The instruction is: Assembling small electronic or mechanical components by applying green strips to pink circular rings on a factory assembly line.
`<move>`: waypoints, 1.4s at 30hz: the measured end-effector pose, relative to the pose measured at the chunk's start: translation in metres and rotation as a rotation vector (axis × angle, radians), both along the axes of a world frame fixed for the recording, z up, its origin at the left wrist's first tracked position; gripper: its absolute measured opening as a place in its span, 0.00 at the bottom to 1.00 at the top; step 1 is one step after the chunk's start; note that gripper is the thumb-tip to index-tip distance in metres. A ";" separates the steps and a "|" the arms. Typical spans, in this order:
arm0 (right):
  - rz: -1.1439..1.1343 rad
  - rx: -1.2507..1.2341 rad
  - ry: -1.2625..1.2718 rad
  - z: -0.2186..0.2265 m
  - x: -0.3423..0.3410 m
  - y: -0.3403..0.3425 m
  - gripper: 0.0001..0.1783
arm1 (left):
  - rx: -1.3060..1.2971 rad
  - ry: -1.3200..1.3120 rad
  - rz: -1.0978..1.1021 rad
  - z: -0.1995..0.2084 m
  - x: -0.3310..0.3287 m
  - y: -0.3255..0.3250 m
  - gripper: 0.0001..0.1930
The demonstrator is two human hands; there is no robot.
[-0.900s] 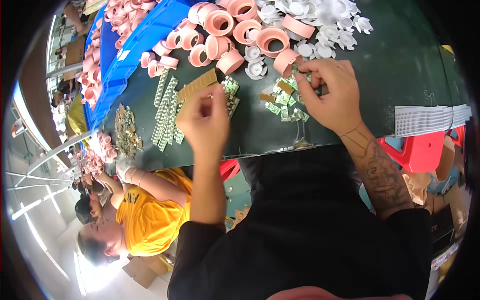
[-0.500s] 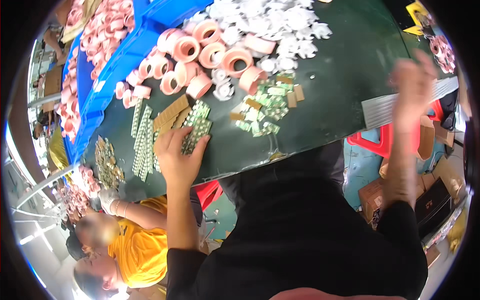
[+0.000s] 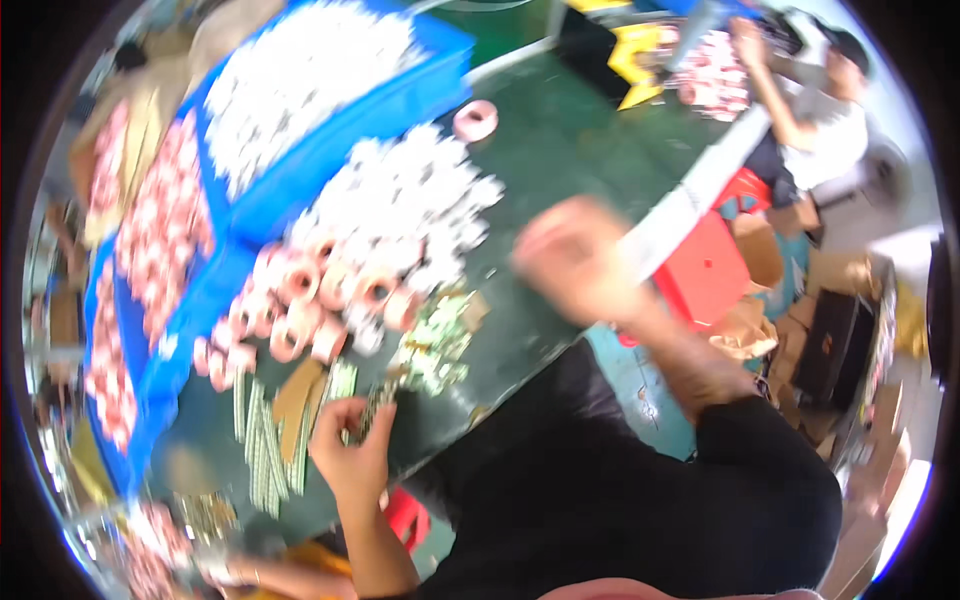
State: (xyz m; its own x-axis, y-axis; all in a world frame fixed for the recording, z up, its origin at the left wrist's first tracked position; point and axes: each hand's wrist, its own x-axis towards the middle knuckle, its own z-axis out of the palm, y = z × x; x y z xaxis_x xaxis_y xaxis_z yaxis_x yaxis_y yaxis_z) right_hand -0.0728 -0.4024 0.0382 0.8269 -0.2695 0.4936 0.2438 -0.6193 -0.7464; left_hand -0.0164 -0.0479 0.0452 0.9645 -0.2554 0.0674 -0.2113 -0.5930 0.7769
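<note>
My left hand (image 3: 348, 448) is closed, thumb and fingers about a small green circuit board panel (image 3: 376, 402) at the table's near edge. Just left of it lie long, thin circuit board strips (image 3: 262, 455) and a brown strip (image 3: 298, 395). My right hand (image 3: 580, 255) is over the table on the right, smeared by motion; whether its fingers hold anything cannot be made out. Between the hands is a heap of small green circuit boards (image 3: 438, 345). Beyond it lie pink plastic rings (image 3: 303, 283) and a pile of white plastic parts (image 3: 400, 205).
A blue bin (image 3: 290, 195) of white parts and pink rings stands at the far left. One pink ring (image 3: 475, 121) lies apart. A pale strip (image 3: 690, 200) runs along the right edge, beside a red stool (image 3: 705, 270). Another person (image 3: 835, 110) works at the far right.
My view has turned to the right. My right hand has moved from the table's right edge in over the table. My left hand has closed around the circuit board panel.
</note>
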 end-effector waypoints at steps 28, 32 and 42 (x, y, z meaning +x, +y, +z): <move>0.537 0.300 0.249 -0.022 0.023 0.076 0.19 | -0.328 0.686 -0.343 -0.006 0.010 -0.053 0.15; 0.486 0.382 0.311 -0.012 0.021 0.079 0.19 | -0.403 0.618 -0.342 -0.016 0.014 -0.048 0.16; 0.423 0.617 0.447 0.013 0.034 0.066 0.12 | -0.585 0.619 -0.328 0.010 0.026 -0.081 0.12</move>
State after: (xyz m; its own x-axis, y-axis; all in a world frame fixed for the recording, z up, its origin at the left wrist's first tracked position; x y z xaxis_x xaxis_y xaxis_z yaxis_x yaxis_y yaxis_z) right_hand -0.0386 -0.3364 0.0513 0.9994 -0.0078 -0.0339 -0.0338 0.0037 -0.9994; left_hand 0.0094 -0.1288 0.0550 0.7563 -0.6112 -0.2333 0.2552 -0.0527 0.9654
